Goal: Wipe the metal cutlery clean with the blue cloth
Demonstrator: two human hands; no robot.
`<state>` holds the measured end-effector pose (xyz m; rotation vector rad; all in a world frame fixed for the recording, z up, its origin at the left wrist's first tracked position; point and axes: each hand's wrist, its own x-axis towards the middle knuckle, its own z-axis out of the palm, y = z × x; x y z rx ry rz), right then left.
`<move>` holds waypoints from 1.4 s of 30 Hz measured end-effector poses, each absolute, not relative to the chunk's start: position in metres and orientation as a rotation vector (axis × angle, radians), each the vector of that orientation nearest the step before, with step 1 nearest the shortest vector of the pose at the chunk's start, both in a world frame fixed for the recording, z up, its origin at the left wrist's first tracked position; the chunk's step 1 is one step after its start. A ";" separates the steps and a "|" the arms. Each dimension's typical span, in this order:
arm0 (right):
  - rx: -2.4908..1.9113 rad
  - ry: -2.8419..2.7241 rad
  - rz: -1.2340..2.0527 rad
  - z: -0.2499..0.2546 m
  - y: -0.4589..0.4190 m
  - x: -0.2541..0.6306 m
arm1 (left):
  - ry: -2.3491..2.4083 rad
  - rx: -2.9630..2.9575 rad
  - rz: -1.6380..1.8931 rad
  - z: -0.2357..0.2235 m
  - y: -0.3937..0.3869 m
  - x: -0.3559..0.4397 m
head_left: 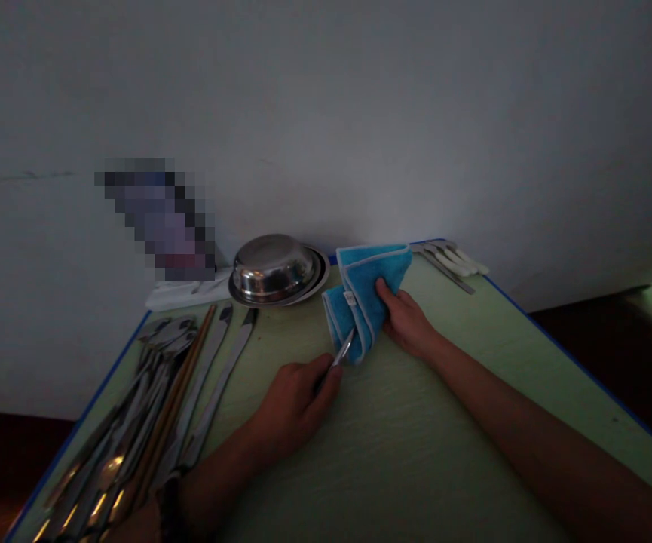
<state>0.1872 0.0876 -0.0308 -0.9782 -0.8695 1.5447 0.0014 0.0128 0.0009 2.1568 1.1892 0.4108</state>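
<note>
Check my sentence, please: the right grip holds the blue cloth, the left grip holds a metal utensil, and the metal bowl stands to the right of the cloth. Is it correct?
No: the metal bowl is to the left of the blue cloth, as the head view shows. The rest stands: the right grip holds the cloth and the left grip the metal utensil.

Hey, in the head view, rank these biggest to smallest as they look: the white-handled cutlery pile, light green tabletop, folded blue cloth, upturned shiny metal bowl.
1. Light green tabletop
2. Folded blue cloth and upturned shiny metal bowl: too alike to rank
3. White-handled cutlery pile
</note>
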 end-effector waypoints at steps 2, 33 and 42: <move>-0.983 -0.830 1.556 -0.027 0.087 0.187 | 1.191 2.159 0.401 0.001 0.013 0.001; -1.189 -1.075 1.333 -0.022 0.082 0.191 | 1.293 2.659 0.219 -0.008 0.011 0.004; -1.095 -0.863 1.441 -0.024 0.084 0.189 | 1.244 2.404 0.309 -0.004 0.010 0.002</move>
